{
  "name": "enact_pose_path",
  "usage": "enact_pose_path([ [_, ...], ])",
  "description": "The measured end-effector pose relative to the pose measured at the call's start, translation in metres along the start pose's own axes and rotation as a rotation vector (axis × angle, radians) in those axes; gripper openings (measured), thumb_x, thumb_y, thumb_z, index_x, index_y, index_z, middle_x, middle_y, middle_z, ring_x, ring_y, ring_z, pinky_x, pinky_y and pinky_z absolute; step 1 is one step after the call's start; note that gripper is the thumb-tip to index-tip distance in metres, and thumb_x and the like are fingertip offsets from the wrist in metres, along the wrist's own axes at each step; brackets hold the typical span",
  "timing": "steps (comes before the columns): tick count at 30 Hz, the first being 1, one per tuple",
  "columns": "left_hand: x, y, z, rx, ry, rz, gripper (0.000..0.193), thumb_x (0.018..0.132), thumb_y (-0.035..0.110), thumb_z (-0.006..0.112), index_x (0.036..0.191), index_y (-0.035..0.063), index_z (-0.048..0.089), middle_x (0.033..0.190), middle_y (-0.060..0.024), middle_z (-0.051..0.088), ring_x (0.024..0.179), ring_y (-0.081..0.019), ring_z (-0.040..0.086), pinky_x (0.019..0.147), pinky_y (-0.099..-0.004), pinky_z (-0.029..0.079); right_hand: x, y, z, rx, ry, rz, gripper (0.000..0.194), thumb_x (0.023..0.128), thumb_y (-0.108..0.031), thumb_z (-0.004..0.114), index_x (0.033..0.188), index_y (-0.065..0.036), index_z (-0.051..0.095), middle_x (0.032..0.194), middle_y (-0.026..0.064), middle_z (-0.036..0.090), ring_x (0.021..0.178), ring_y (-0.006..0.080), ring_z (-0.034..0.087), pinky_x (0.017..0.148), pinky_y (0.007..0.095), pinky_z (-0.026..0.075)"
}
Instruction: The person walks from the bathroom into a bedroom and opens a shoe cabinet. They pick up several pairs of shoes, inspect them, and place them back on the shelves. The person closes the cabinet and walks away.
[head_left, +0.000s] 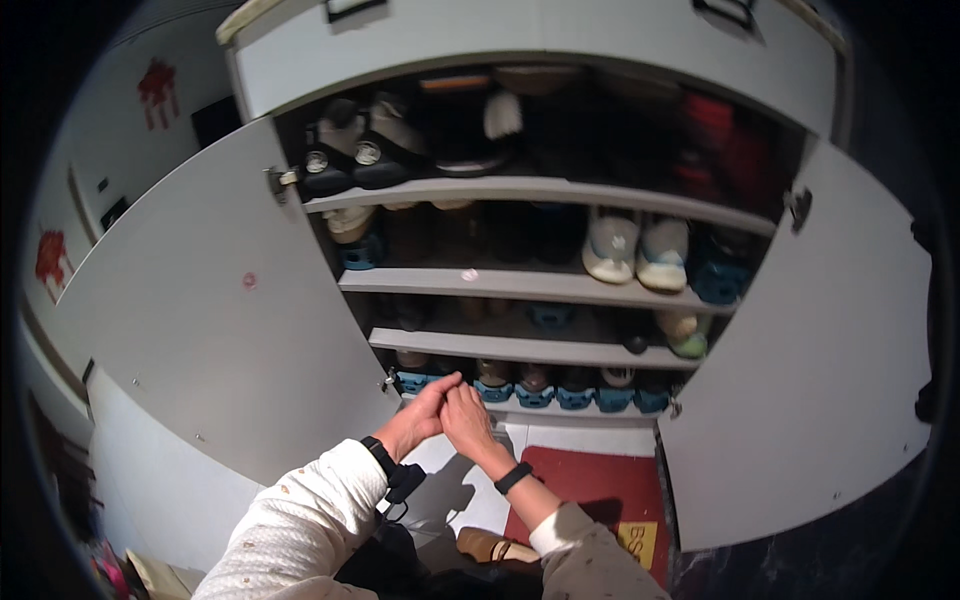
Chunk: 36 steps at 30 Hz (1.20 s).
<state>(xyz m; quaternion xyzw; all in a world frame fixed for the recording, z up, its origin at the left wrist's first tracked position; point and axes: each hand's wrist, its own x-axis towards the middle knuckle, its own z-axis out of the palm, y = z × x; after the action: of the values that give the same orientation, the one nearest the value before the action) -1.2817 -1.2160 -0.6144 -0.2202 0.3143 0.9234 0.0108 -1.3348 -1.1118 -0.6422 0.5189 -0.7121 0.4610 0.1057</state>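
My left hand (421, 417) and my right hand (466, 421) meet in front of the bottom of an open shoe cabinet. Their fingers press together, and whether anything lies between them is hidden. Dark bands circle both wrists. Just beyond the hands, several blue plastic shoe holders (533, 395) with shoes line the lowest shelf. Higher up, a pair of white and grey sneakers (611, 247) stands on a shelf near the right side. Black and grey shoes (386, 150) sit at the top left.
The left cabinet door (225, 315) and right cabinet door (810, 360) are swung wide on either side. A red mat (592, 480) with writing lies on the tiled floor. A brown slipper (495, 546) is below my forearms. Drawers with black handles (724, 13) run above.
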Motion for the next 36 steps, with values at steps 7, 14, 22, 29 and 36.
enact_pose_path([
  [7,-0.024,0.013,0.015,0.118,0.140,0.093,0.049,0.097,0.052,0.054,0.116,0.0079,0.062,0.117,-0.0108,0.067,0.105,-0.0269,0.066,0.092,-0.0406,0.055,0.032,-0.001,-0.022,0.027,-0.159,-0.015,0.014,0.089,-0.015,0.059,0.090,-0.001,0.062,0.096,0.0161,0.059,0.088,0.0355,0.062,0.072,0.0465,0.053],
  [14,-0.040,0.019,0.037,0.137,0.146,0.067,0.044,0.096,0.044,0.061,0.123,0.0097,0.057,0.122,-0.0086,0.064,0.107,-0.0230,0.066,0.085,-0.0340,0.056,0.145,0.005,-0.133,-0.248,0.365,-0.192,0.018,0.084,-0.017,0.067,0.094,-0.003,0.063,0.132,0.0202,0.049,0.086,0.0366,0.066,0.070,0.0436,0.057],
  [22,-0.042,0.008,0.036,0.313,0.237,-0.014,0.028,0.099,0.030,0.059,0.119,0.0115,0.061,0.122,-0.0053,0.064,0.109,-0.0205,0.064,0.086,-0.0313,0.054,0.224,0.052,-0.201,-0.698,0.289,-0.190,0.016,0.076,-0.002,0.062,0.089,0.004,0.070,0.127,0.0264,0.059,0.081,0.0404,0.068,0.075,0.0470,0.056],
  [29,-0.041,-0.002,0.027,0.361,0.336,-0.056,0.022,0.100,0.028,0.058,0.115,0.0123,0.062,0.120,-0.0038,0.064,0.109,-0.0186,0.063,0.084,-0.0292,0.052,0.181,0.061,-0.189,-0.416,0.300,-0.078,0.039,0.088,-0.015,0.060,0.123,0.002,0.058,0.146,0.0186,0.044,0.089,0.0369,0.067,0.079,0.0462,0.055],
  [36,-0.034,-0.010,0.027,0.372,0.353,-0.083,0.023,0.100,0.026,0.058,0.117,0.0120,0.061,0.124,-0.0048,0.063,0.111,-0.0193,0.062,0.087,-0.0302,0.051,0.178,0.067,-0.179,-0.409,0.364,-0.069,0.042,0.088,-0.015,0.063,0.127,0.000,0.056,0.145,0.0157,0.043,0.091,0.0340,0.066,0.082,0.0436,0.055],
])
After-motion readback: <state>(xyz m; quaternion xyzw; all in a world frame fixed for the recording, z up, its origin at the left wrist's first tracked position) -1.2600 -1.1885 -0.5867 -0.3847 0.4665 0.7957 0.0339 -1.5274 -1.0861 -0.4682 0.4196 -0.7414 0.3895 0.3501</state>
